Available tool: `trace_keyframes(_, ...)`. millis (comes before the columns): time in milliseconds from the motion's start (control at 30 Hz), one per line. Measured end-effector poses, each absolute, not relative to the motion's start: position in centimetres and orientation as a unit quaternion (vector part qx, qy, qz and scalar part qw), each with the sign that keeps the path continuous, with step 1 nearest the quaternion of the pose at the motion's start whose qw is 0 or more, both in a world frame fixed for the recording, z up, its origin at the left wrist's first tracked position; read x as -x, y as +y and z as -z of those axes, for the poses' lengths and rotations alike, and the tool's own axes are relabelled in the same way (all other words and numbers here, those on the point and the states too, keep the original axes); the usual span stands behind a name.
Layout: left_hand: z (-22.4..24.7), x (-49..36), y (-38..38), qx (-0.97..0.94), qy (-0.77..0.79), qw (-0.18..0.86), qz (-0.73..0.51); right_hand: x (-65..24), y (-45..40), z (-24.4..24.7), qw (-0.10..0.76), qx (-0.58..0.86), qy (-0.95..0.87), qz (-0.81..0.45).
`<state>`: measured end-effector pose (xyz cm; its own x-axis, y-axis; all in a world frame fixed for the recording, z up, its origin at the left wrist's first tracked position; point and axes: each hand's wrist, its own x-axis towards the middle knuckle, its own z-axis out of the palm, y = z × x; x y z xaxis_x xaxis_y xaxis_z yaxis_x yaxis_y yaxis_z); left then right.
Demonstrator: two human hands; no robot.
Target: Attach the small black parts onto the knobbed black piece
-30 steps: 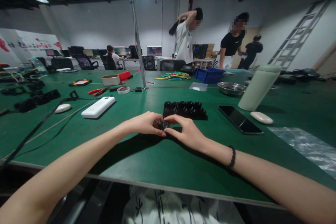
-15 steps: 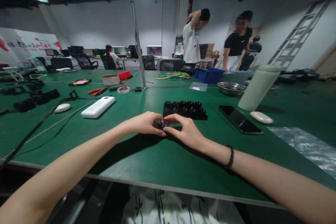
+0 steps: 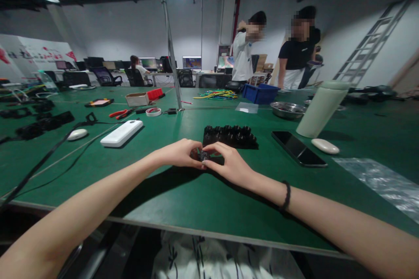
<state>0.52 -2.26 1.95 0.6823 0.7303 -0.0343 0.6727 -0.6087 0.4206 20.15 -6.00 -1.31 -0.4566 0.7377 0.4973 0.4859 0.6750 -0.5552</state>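
Between the fingertips of both hands is a small black part (image 3: 204,155), mostly covered by the fingers, so its exact kind is unclear. My left hand (image 3: 183,152) pinches it from the left, thumb below and fingers curled above. From the other side my right hand (image 3: 231,163) grips it with thumb and forefinger. Just beyond the hands, on the green table (image 3: 183,209), lies a block of several black knobbed pieces (image 3: 231,136) in rows. Both hands are a little above the tabletop.
To the right are a phone (image 3: 298,148), a pale mouse (image 3: 325,146), a green bottle (image 3: 322,111) and clear plastic (image 3: 382,181). A white power bank (image 3: 122,134) and red pliers (image 3: 119,113) lie left. A metal pole (image 3: 170,48) rises behind. People stand beyond a blue bin (image 3: 261,94).
The small black part has turned slightly between my fingertips, and my right fingers have shifted a little left. In the background, the two standing people have changed posture.
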Motion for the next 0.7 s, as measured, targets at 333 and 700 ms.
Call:
trace_keyframes(333, -1.95, -0.41, -2.25, -0.899, 0.383, 0.199, -0.076, -20.10, -5.99, 0.99, 0.370, 0.369, -0.831, -0.192)
trace_keyframes(700, -2.03, -0.46, -2.37, -0.891, 0.388, 0.224, -0.074, -20.35, -5.73, 1.11, 0.340, 0.389, -0.834, -0.193)
